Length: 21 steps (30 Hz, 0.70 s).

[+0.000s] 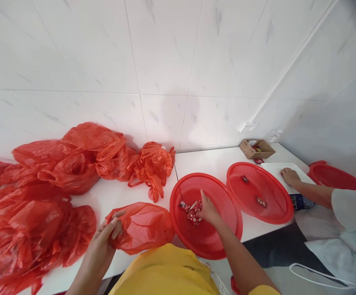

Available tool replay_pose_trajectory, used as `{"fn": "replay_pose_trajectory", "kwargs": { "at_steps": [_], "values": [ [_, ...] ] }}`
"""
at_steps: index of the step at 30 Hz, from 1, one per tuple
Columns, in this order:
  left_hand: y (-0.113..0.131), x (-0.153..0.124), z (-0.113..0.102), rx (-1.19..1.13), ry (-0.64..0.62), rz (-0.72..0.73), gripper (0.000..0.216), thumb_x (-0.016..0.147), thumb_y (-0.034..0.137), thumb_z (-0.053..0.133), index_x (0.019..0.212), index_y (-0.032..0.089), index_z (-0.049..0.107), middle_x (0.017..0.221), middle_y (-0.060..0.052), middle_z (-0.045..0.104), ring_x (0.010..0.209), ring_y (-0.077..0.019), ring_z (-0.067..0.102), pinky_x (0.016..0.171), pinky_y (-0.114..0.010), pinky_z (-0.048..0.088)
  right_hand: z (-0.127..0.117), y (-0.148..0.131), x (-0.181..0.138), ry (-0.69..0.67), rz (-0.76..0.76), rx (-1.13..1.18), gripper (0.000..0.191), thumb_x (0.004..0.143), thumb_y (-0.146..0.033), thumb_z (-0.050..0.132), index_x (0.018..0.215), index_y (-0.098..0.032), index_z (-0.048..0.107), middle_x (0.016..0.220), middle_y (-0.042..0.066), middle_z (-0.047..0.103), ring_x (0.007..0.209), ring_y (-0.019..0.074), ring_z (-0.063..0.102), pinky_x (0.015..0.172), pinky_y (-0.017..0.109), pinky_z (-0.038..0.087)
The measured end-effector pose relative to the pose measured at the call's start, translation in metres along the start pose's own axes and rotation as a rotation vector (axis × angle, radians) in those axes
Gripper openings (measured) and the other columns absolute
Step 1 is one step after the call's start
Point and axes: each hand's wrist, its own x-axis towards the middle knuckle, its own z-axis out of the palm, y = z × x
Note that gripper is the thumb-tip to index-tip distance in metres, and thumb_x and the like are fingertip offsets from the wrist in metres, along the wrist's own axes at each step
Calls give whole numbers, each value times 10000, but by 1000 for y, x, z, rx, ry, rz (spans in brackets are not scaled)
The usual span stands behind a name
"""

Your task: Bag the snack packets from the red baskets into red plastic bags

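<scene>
My left hand (106, 237) grips the open edge of a red plastic bag (144, 227) lying on the white table, fingers closed on the plastic. My right hand (207, 209) reaches into a red round mesh basket (224, 229) and closes on small red-and-white patterned packets (193, 213) at its middle. The basket sits right of the bag, close to the table's front edge.
A heap of red plastic bags (43, 192) fills the table's left side. A second red basket (276, 209) with two small items lies to the right. Another person's hand (290, 176) rests on a white board beside a third red basket (340, 180). A small cardboard box (256, 149) stands by the wall.
</scene>
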Motion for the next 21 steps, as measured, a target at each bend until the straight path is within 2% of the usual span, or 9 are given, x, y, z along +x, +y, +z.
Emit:
{"fn": "replay_pose_trajectory", "kwargs": {
  "at_steps": [5, 7, 9, 12, 16, 18, 21],
  "values": [
    [-3, 3, 3, 9, -4, -1, 351, 736, 448, 694, 950, 173, 657, 539, 68, 337, 534, -90, 322, 509, -208, 320, 11, 6, 7, -166, 110, -138, 1280, 469, -346, 824, 1496, -287, 63, 1544, 165, 140, 1381, 377, 220, 994, 461, 342],
    [-3, 5, 5, 6, -10, -9, 344, 745, 444, 685, 958, 176, 658, 539, 68, 333, 532, -91, 321, 510, -210, 318, 20, 5, 4, -240, 117, -211, 1341, 414, -366, 851, 1496, -287, 63, 1555, 166, 89, 1389, 396, 180, 989, 467, 340],
    [-1, 6, 7, 2, -21, -13, 336, 756, 435, 675, 969, 176, 657, 541, 67, 332, 532, -90, 323, 519, -212, 324, 31, 2, -2, -267, 89, -308, 1312, 401, -357, 858, 1488, -311, 124, 1557, 158, 89, 1375, 427, 187, 963, 491, 351],
    [6, 6, 11, -6, -41, -18, 331, 765, 425, 667, 978, 172, 657, 543, 66, 329, 530, -89, 323, 521, -212, 323, 46, -6, -15, -196, 2, -402, 1079, 491, -295, 823, 1431, -346, 296, 1521, 155, 202, 1294, 434, 311, 913, 490, 368],
    [20, 3, 16, -33, -77, 1, 330, 777, 419, 647, 1003, 178, 652, 543, 66, 319, 520, -88, 309, 509, -212, 313, 51, -16, -27, -78, -128, -363, 521, 757, -210, 585, 1266, -297, 517, 1242, 130, 499, 1059, 294, 499, 816, 369, 387],
    [23, 2, 17, -56, -89, 31, 321, 779, 409, 647, 1012, 189, 648, 549, 65, 322, 524, -88, 309, 511, -209, 315, 49, -19, -28, -57, -139, -251, 362, 803, -172, 492, 1143, -245, 596, 1092, 110, 550, 962, 241, 517, 753, 312, 379],
    [21, 4, 14, -85, -92, 36, 318, 779, 395, 654, 1036, 209, 638, 559, 65, 333, 537, -89, 324, 522, -202, 326, 43, -22, -24, -38, -109, -60, 225, 785, -153, 493, 954, -178, 641, 957, 82, 568, 843, 186, 520, 713, 273, 366]
  ]
}}
